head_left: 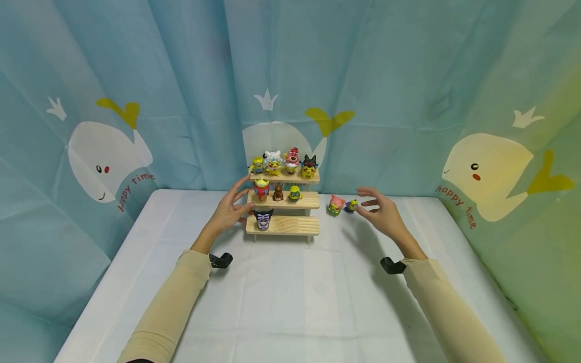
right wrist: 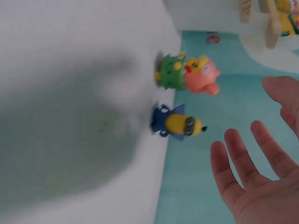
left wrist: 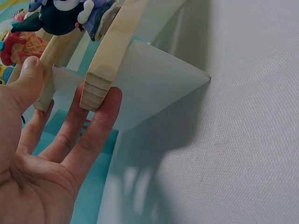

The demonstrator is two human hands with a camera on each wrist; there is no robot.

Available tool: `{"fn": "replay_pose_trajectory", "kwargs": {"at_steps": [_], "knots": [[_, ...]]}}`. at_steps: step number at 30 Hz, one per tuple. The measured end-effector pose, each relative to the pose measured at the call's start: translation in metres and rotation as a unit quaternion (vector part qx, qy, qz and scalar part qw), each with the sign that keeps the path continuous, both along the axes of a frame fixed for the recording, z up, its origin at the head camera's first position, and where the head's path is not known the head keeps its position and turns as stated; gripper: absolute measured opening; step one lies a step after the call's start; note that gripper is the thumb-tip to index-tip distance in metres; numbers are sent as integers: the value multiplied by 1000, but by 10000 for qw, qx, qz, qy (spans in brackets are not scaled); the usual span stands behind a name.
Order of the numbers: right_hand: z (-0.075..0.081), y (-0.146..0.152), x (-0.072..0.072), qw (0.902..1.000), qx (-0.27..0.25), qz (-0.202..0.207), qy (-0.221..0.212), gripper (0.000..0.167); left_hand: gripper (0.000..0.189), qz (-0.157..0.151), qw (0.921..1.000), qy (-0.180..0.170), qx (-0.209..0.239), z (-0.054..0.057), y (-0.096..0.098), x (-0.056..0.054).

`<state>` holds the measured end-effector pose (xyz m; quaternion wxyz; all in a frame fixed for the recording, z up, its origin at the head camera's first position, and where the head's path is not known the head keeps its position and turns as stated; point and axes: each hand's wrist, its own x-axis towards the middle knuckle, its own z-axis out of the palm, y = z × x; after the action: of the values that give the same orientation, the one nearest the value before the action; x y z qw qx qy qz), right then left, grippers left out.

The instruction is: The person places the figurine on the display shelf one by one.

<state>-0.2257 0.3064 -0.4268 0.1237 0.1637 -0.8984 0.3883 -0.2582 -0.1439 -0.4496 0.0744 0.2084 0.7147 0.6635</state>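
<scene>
Three views: one high and wide from the head, two close ones from the wrists.

The head camera looks forward and down over the white table [head_left: 281, 302] toward the far curtain, taking in both forearms, the wooden stepped shelf [head_left: 283, 226] at centre and the two loose figures to its right. The left wrist camera sits very near the left hand [left wrist: 42, 154], tilted, facing the near-left end of that same shelf [left wrist: 110, 56] and the table edge beyond. The right wrist camera, also close and rolled sideways, faces the pink figure [right wrist: 189, 74] and the yellow figure [right wrist: 180, 125] past the right hand [right wrist: 261, 177]; both show small in the head view, pink figure [head_left: 336, 204] and yellow figure [head_left: 351, 205].
</scene>
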Motion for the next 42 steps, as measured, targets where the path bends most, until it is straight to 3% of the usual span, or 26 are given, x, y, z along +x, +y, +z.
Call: {"fn": "replay_pose_trajectory", "kwargs": {"at_steps": [10, 16, 25, 42], "knots": [[-16, 13, -23, 9972, 124, -313, -661, 51, 77, -24, 10000, 41, 44, -1, 1, -2], [-26, 16, -32, 9954, 29, -140, -952, 50, 77, 10, 10000, 16, 3, -1, 2, -2], [-41, 18, -42, 9958, -113, 121, -905, 38, 78, -16, 10000, 17, 4, -2, 1, -2], [-45, 15, -45, 9958, 102, -63, -913, 28, 78, -11, 10000, 24, -13, 0, 0, -1]]}}
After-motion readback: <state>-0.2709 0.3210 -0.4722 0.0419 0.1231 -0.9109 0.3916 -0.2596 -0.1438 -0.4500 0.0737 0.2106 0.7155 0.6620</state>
